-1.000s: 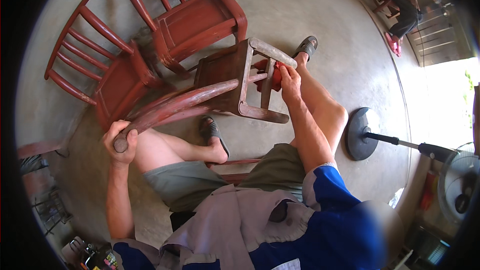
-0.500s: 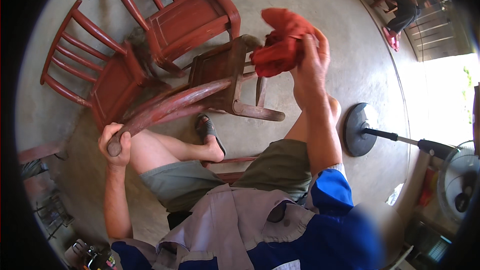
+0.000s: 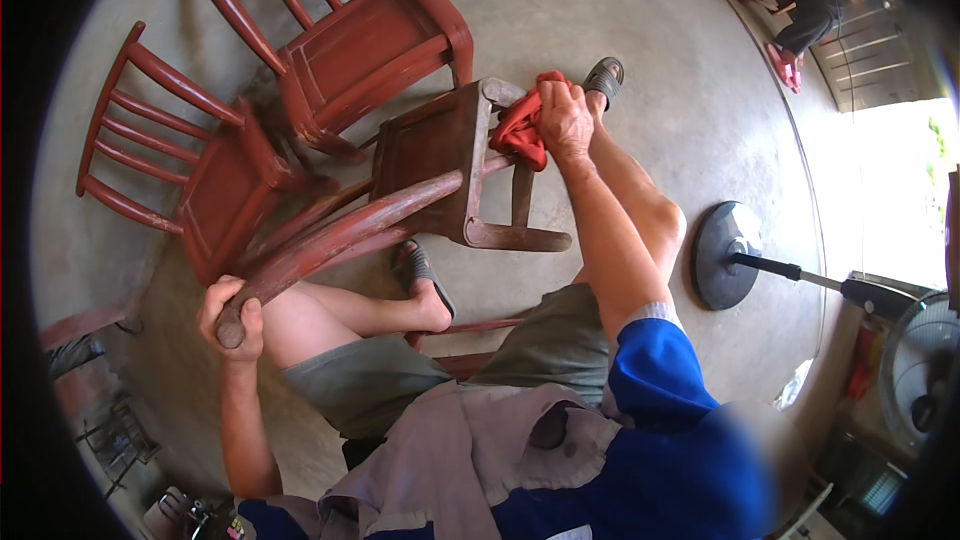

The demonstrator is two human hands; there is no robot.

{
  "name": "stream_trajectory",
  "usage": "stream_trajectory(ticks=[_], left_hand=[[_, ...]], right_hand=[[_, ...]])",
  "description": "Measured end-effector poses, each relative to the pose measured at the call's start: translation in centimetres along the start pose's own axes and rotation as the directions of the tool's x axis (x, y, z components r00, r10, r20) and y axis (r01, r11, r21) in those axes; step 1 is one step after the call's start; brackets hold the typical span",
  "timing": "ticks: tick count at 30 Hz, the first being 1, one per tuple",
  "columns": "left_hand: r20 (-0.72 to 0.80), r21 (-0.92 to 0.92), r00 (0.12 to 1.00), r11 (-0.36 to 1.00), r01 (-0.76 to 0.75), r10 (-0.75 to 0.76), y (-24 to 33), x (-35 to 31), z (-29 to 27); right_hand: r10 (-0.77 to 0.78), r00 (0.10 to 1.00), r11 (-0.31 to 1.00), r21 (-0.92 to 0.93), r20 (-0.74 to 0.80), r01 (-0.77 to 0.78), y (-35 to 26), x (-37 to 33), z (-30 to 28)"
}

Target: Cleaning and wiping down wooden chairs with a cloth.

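A worn red-brown wooden chair (image 3: 420, 148) lies tipped over in front of me, its back posts reaching toward my left side. My left hand (image 3: 232, 318) is wrapped round the end of one back post, whose rounded tip pokes out of the grip. In my right hand (image 3: 565, 122) is a bunched red cloth (image 3: 522, 132), pressed against the chair's frame by a leg, on the side away from the back posts. The hand and cloth partly cover that leg and the rail beside it.
Two more red wooden chairs, a nearer one (image 3: 232, 190) and a farther one (image 3: 375, 50), stand at the left, close to the tipped chair. On the right is a standing fan with a round black base (image 3: 726, 255). A person (image 3: 800, 15) sits far off at the upper right.
My right hand has come down and leftward with the red cloth, from the air onto the chair's frame. My left hand keeps its grip on the post.
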State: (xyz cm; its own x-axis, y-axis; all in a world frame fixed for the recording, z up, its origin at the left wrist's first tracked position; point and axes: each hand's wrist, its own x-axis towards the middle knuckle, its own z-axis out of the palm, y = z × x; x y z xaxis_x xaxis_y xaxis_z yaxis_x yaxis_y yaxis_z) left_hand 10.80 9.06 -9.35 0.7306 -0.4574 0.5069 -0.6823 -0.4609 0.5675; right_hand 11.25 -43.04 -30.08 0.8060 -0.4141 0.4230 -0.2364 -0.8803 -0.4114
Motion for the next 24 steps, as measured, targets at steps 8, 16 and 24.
stream_trajectory(ticks=[8,16,24], left_hand=[[0.007,-0.064,0.998,0.996,0.058,-0.058,-0.6,-0.2,0.5],[0.055,-0.051,0.998,0.999,0.008,-0.005,-0.6,0.0,0.0],[0.076,-0.054,0.996,0.998,0.042,-0.038,-1.2,-0.6,0.0]], right_hand=[[0.476,0.863,0.853,0.148,0.168,-0.5,8.2,-3.2,-0.6],[0.233,0.971,0.866,0.464,-0.049,-0.185,-5.2,0.1,-4.0],[0.224,0.97,0.921,0.346,-0.097,-0.178,-10.8,0.9,-3.7]])
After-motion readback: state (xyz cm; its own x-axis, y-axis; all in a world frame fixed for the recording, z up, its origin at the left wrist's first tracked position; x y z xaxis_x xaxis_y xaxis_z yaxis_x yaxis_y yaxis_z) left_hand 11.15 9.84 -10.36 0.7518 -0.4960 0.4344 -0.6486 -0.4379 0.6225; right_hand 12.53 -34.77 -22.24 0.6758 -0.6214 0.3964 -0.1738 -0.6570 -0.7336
